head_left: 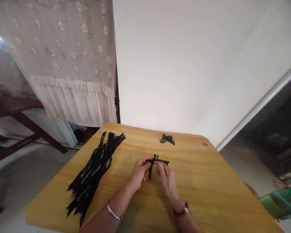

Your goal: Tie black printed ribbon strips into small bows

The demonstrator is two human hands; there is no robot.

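Just above the middle of the table, a black ribbon bow (155,158) with white lettering is between my two hands. My left hand (140,170) pinches its left side between thumb and fingers. The fingers of my right hand (166,176) are closed at the bow's centre, on its right side. One pointed tail hangs down between the hands and another sticks out to the right. A finished-looking black bow (167,139) lies farther back. To the left lies a pile of flat black ribbon strips (96,171) printed with white script.
The wooden table (196,194) has rounded corners and meets a white wall (160,64) at the back. A small red object (205,144) lies near the back right corner. A lace curtain (72,58) hangs at the left. Green fabric (281,202) is beyond the right edge.
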